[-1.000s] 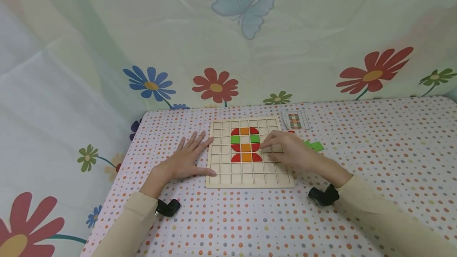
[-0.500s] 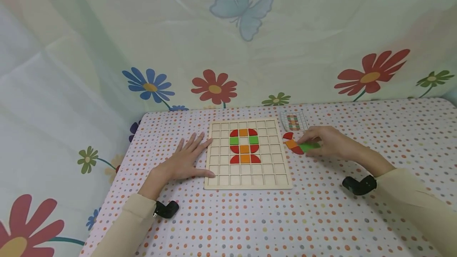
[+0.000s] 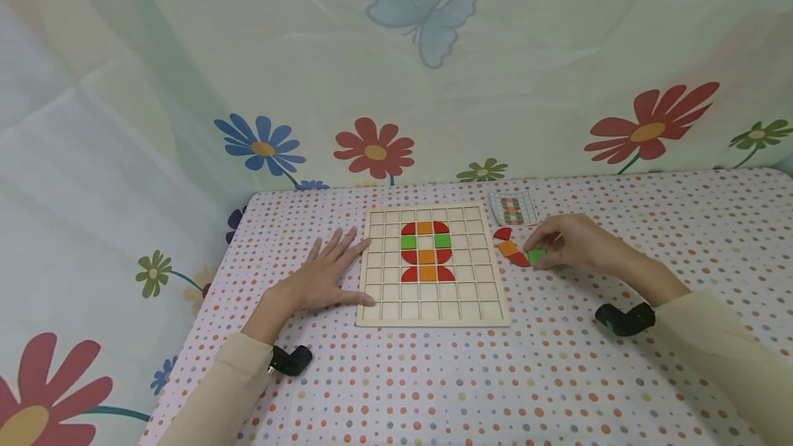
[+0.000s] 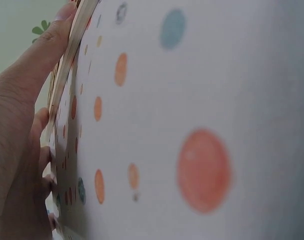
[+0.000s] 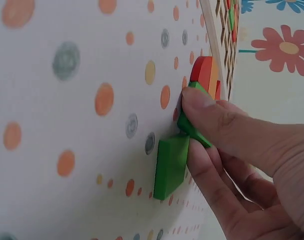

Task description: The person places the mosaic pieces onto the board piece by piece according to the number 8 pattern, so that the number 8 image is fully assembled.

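My right hand (image 3: 582, 245) pinches a green square tile (image 3: 535, 256) between thumb and fingers, right of the wooden grid board (image 3: 396, 311). The right wrist view shows this tile tilted in the pinch, with a second green tile (image 5: 171, 166) lying on the cloth close by. My left hand (image 3: 322, 275) lies spread at the board's left side, its thumb on the edge. Red rounded tiles (image 3: 409, 257), orange squares (image 3: 427, 257) and two green squares (image 3: 442, 240) sit in the board's cells, around one bare cell.
Loose beside the board lie two red rounded tiles (image 3: 502, 234) and an orange square (image 3: 508, 248). Behind them is a printed pattern card (image 3: 526, 206). A dotted cloth (image 3: 396, 391) covers the table, and a flowered curtain (image 3: 520, 109) hangs at the back.
My right hand moved from the board's right part to the loose tiles, then took a green tile between thumb and fingers. My left hand stayed put.
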`<state>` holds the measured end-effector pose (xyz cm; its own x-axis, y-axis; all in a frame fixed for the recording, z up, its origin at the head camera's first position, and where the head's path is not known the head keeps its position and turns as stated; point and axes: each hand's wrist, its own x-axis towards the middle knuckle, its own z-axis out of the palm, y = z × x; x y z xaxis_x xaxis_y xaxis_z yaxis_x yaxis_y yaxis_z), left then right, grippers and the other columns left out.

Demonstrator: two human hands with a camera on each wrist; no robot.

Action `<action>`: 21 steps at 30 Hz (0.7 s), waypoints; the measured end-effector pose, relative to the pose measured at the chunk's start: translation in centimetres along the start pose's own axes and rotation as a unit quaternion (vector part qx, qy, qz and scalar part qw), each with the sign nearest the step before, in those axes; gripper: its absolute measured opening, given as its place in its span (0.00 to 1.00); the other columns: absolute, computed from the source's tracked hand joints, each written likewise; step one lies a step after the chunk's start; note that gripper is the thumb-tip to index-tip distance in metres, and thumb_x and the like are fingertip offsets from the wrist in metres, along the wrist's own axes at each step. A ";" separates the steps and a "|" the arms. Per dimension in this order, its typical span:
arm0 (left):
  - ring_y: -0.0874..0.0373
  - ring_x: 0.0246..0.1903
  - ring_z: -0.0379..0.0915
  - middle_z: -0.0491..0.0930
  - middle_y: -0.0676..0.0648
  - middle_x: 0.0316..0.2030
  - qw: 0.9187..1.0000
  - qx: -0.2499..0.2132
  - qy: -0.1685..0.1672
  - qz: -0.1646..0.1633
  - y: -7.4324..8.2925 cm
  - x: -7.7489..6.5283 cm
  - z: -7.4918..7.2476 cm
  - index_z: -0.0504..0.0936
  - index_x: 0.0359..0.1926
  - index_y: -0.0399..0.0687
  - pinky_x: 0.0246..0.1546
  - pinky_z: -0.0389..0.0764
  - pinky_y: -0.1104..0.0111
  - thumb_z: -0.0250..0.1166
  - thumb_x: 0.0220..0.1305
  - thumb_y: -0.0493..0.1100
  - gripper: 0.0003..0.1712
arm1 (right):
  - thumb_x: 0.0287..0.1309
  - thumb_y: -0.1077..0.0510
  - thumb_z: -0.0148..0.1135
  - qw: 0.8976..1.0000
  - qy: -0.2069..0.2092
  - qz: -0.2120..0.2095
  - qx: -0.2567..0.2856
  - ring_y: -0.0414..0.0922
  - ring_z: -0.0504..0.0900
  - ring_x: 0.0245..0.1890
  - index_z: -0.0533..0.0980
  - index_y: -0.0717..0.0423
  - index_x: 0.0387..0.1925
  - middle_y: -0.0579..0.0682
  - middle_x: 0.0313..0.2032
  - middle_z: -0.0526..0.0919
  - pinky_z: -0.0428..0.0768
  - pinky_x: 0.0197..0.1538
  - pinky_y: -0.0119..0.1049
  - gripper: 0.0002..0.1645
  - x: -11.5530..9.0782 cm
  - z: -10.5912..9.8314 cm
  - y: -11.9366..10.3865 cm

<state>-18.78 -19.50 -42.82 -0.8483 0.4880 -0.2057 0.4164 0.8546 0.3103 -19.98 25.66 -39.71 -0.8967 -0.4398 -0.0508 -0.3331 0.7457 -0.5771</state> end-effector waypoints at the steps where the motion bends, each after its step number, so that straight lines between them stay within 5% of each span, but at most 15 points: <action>1: 0.44 0.83 0.25 0.36 0.46 0.85 1.000 -0.001 0.000 0.001 0.0 0.0 0.0 0.46 0.85 0.62 0.79 0.29 0.40 0.67 0.58 0.78 0.65 | 0.46 0.68 0.83 1.000 0.008 -0.003 -0.003 0.43 0.79 0.35 0.88 0.56 0.36 0.45 0.35 0.85 0.82 0.36 0.32 0.14 -0.1 0.1 0.0; 12: 0.43 0.83 0.25 0.36 0.45 0.84 1.000 -0.002 -0.002 0.004 0.1 -0.1 -0.3 0.46 0.85 0.61 0.79 0.29 0.40 0.68 0.59 0.77 0.64 | 0.41 0.70 0.85 0.997 0.073 -0.035 -0.016 0.39 0.78 0.31 0.88 0.56 0.32 0.43 0.31 0.85 0.83 0.35 0.29 0.15 -1.1 0.6 -0.6; 21: 0.43 0.83 0.25 0.36 0.46 0.85 1.000 -0.002 -0.004 0.002 0.1 -0.1 -0.2 0.46 0.85 0.61 0.79 0.29 0.40 0.67 0.59 0.77 0.64 | 0.42 0.69 0.84 0.993 0.062 -0.089 0.055 0.41 0.80 0.32 0.88 0.57 0.33 0.43 0.32 0.86 0.86 0.37 0.32 0.15 -0.1 1.9 -5.9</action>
<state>-18.74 -19.51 -42.61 -0.8443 0.4927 -0.2110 0.4184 0.8519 0.3149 -17.38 20.31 -37.88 -0.8581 -0.4890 0.1567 -0.4610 0.5993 -0.6544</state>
